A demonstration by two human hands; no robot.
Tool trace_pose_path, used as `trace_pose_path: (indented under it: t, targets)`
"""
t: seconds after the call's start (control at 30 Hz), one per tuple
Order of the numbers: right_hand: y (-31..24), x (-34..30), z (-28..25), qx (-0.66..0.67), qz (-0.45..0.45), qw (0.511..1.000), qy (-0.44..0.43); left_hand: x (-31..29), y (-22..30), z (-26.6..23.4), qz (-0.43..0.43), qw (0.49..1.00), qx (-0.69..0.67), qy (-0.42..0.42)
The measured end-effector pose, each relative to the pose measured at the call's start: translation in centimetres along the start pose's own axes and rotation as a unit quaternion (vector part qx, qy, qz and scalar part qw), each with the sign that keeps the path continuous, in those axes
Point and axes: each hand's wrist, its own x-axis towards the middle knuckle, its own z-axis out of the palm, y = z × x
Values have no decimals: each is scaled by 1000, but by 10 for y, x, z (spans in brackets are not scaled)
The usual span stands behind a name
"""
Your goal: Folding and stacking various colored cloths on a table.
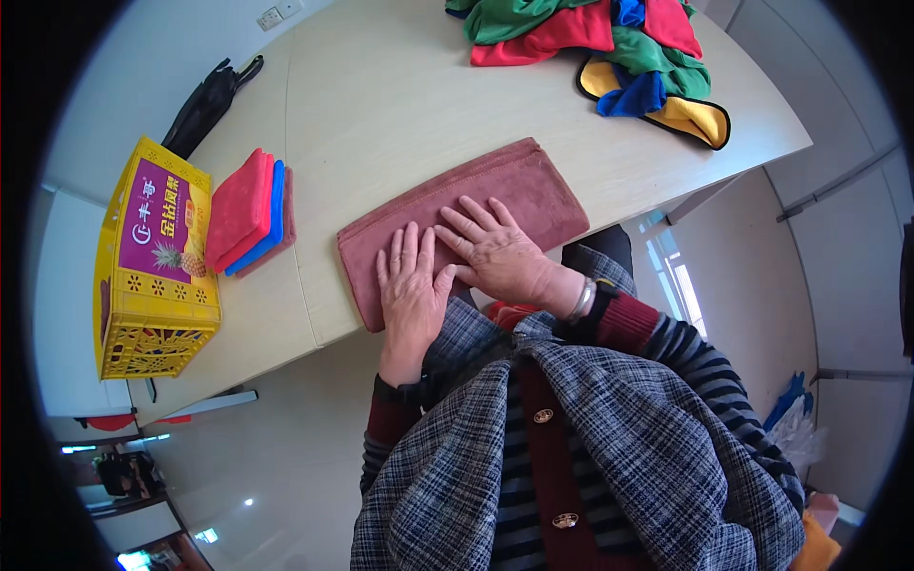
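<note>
A dusty-rose towel (381, 243), folded into a long flat rectangle, lies aslant along the near edge of the table. My left hand (412, 285) rests palm down on its near left part, fingers stretched forward. Beside it my right hand (500, 249) presses flat on the towel's middle with the fingers spread, its thumb close to the left thumb. Both hands are open and hold nothing. To the left stands a small row of folded cloths, a red cloth (240, 205), a blue cloth (271, 224) and a rose one behind.
A yellow plastic crate (157, 319) with a purple label stands at the table's left end, next to a black bag or umbrella-like bundle (205, 105). Loose green, red, blue and yellow cloths (657, 62) are heaped at the far right. The pale table (400, 105) curves to a corner at right.
</note>
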Motion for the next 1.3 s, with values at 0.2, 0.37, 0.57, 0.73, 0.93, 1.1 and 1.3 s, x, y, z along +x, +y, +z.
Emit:
trace_pose_path:
  t: [0.2, 0.37, 0.57, 0.73, 0.93, 1.1, 1.3]
  targets:
    - [39, 0, -2, 27, -2, 1000, 7, -4, -7, 7, -46, 996, 72, -19]
    - [85, -3, -8, -24, 61, 997, 29, -3, -4, 6, -55, 995, 79, -19]
    - [92, -11, -34, -48, 142, 988, 48, -3, -2, 4, -45, 996, 79, -16]
    - [91, -28, -36, -20, 58, 998, 25, 17, 32, -1, 79, 996, 2, -36]
    - [83, -26, -24, 8, 19, 1000, -1, 25, 54, 16, 151, 985, -28, -81]
    - [93, -8, -12, -15, 48, 997, 53, 25, 55, 14, 154, 985, -24, -80]
    - [87, -9, -36, -21, 54, 998, 34, 23, 55, 15, 144, 985, -34, -86]
